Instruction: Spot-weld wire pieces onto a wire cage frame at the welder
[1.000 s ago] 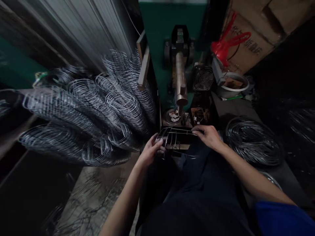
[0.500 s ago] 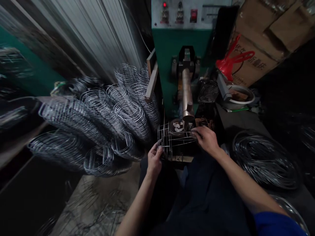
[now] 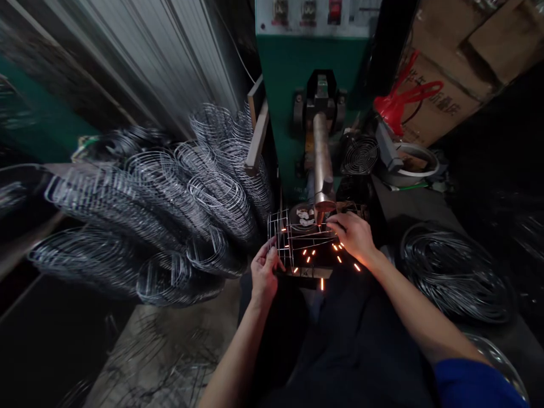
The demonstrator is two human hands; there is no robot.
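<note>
My left hand (image 3: 265, 268) is closed around the left end of a small wire frame (image 3: 291, 243), its thumb and fingers gripping the bars. On the frame's right side my right hand (image 3: 352, 233) pinches a wire close to the electrode tip. Above that spot the spot welder's thick metal electrode arm (image 3: 323, 161) reaches down from the green welding machine (image 3: 280, 102). Orange sparks (image 3: 310, 255) fly out below the tip, in front of both hands. The contact point itself is partly hidden by the frame and my right fingers.
Several stacks of bent wire rings (image 3: 221, 195) stand close on the left. A coil of dark wire (image 3: 454, 272) lies on the right, below a bowl (image 3: 419, 164) and a red plastic bag (image 3: 393, 107). Cardboard boxes (image 3: 437, 96) lean behind; loose wires (image 3: 170, 357) litter the floor.
Sparks now burst from under the electrode tip, where earlier there were none. My hands keep their hold on the wire frame, with little movement. The view has tilted slightly downward.
</note>
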